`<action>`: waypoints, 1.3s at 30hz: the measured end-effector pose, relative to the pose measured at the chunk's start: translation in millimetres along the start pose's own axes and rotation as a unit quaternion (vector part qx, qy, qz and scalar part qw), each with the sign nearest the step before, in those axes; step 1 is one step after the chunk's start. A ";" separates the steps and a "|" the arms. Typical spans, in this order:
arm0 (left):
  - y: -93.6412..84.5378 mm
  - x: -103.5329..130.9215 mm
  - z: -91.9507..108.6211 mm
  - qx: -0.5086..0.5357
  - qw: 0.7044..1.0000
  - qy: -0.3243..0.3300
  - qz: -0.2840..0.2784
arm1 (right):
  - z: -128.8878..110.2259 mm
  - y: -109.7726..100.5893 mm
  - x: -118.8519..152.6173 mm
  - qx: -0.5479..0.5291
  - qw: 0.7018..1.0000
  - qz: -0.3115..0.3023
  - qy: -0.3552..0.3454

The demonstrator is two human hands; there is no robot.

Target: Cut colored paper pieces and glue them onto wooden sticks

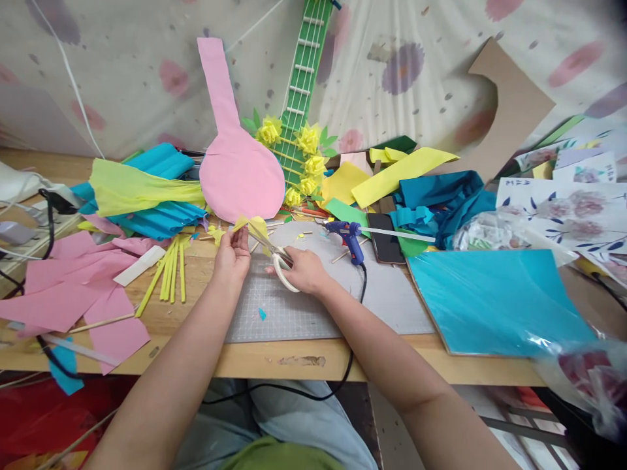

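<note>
My left hand (234, 256) pinches a small piece of yellow crepe paper (257, 226) above the grey cutting mat (313, 316). My right hand (306, 269) grips a pair of scissors (280, 266) by their white handles, and the blades point at the yellow paper. Whether the blades are cutting into it I cannot tell. Just behind my hands leans a pink guitar-shaped cutout (242, 176). Beside it stands a green paper guitar (294, 134) with white strings and yellow paper flowers (309, 140).
Right of my hands lie a blue glue gun (349, 240), its black cord trailing over the front edge, and a phone (386, 240). A blue sheet pack (499, 303) is farther right. Pink paper (63, 281) and yellow strips (171, 271) cover the left side.
</note>
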State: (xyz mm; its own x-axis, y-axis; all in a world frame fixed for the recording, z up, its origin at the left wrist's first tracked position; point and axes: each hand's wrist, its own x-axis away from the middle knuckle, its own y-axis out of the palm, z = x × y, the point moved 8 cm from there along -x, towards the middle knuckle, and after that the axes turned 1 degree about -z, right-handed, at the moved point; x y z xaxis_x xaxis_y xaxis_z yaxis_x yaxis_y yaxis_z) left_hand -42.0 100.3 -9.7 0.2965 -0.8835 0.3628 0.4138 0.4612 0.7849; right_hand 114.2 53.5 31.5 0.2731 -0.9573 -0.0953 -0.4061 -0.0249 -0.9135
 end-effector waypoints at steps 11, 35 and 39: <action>-1.5 9.4 -9.1 0.057 0.995 -0.067 0.046 | -2.6 -1.9 8.3 0.046 0.997 -0.063 0.000; 1.2 22.5 -36.0 0.018 0.996 -0.079 0.022 | 10.3 -4.2 0.7 0.046 0.996 -0.030 0.071; 1.0 23.6 -36.5 0.018 0.996 -0.082 0.027 | 9.5 -3.9 1.2 0.049 0.996 -0.027 0.071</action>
State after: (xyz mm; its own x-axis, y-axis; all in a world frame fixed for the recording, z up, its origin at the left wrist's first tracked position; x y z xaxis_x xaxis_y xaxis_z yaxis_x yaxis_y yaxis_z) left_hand -3.2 82.9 -18.7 0.1710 -0.8603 0.4802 0.3695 0.5078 0.7782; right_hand 124.5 55.2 31.2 0.1627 -0.9867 0.0058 -0.3044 -0.0558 -0.9509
